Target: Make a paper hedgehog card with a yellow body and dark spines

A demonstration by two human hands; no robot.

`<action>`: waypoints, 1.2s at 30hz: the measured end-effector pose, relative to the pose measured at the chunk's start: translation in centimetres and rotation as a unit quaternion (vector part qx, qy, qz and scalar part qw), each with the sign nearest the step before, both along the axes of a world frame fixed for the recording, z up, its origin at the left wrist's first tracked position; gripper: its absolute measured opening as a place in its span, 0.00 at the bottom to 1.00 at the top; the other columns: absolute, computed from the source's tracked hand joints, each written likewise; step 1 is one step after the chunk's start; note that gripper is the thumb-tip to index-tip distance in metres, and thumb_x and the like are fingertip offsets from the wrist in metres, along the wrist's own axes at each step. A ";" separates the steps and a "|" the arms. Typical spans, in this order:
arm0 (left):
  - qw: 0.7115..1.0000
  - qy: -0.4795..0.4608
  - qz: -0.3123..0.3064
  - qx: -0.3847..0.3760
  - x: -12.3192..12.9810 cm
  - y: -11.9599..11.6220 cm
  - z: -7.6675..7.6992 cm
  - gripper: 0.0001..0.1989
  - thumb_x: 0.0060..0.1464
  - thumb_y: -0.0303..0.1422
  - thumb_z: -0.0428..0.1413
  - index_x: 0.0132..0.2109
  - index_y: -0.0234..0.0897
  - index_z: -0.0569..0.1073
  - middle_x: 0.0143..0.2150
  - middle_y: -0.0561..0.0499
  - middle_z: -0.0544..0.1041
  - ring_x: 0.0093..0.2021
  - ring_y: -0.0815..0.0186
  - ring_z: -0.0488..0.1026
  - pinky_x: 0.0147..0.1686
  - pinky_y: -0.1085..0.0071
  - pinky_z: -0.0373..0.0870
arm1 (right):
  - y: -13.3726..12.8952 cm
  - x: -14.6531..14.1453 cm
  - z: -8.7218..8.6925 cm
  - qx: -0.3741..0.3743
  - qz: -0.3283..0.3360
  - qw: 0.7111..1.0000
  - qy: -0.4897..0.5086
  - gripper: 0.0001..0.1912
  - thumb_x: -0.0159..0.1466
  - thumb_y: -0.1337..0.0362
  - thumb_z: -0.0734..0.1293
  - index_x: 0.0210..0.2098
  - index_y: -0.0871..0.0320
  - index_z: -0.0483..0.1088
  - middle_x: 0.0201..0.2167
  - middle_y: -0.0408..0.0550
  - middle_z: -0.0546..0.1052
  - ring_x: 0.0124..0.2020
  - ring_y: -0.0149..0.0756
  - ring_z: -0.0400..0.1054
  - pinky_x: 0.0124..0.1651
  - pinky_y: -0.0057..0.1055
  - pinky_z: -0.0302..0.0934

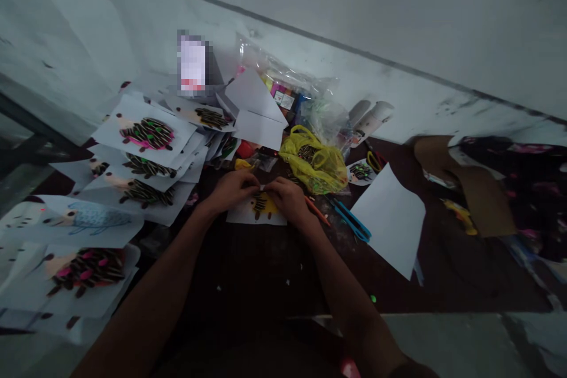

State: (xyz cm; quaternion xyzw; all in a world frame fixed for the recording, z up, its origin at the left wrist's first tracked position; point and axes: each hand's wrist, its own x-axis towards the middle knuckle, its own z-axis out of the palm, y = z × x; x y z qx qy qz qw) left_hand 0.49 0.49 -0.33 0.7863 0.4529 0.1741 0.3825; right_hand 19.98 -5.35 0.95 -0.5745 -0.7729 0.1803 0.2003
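A small white card (237, 216) lies on the dark table in front of me, bearing a yellow hedgehog figure (266, 203) with dark strips on its back and brown feet. My left hand (234, 190) is over the card's upper left, fingertips pinched together. Over the upper right, my right hand (286, 196) is pinched too, and the two hands' fingertips nearly meet. Whatever small thing is between them is too dim to make out. Just behind sits a yellow plastic bag (310, 159) holding dark striped pieces. An orange stick-like tool (318, 211) lies beside my right wrist.
Stacked hedgehog pictures (148, 133) crowd the left side. Blue-handled scissors (352, 221) and a white sheet (390, 221) lie to the right. Behind are a clear bag of coloured packs (283, 91), a white bottle (374, 121) and the wall. Brown cardboard (481, 201) is far right.
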 end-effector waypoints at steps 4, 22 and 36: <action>1.000 0.013 0.006 0.011 0.1 0.0 -0.2 0.10 0.56 0.35 0.57 0.39 0.38 0.82 0.38 0.48 0.83 0.38 0.62 0.76 0.38 0.69 0.68 | -0.1 -0.1 0.2 0.000 0.000 1.000 -0.010 0.10 0.70 0.69 0.65 0.42 0.55 0.80 0.39 0.48 0.78 0.41 0.34 0.72 0.44 0.27 0.61; 0.999 0.042 0.016 0.024 0.6 -0.3 0.2 0.11 0.58 0.38 0.56 0.40 0.40 0.83 0.40 0.50 0.83 0.38 0.62 0.76 0.37 0.69 0.66 | -0.2 -0.4 0.1 0.004 0.003 0.999 -0.050 0.11 0.71 0.68 0.64 0.42 0.56 0.80 0.37 0.49 0.75 0.40 0.35 0.69 0.43 0.27 0.59; 0.998 0.031 0.007 0.046 0.5 0.0 -0.3 0.08 0.57 0.35 0.57 0.39 0.42 0.82 0.39 0.51 0.82 0.39 0.62 0.75 0.37 0.69 0.65 | 0.5 -0.4 -0.4 0.013 0.015 0.999 -0.038 0.10 0.69 0.69 0.66 0.40 0.56 0.81 0.34 0.46 0.73 0.36 0.34 0.67 0.39 0.27 0.57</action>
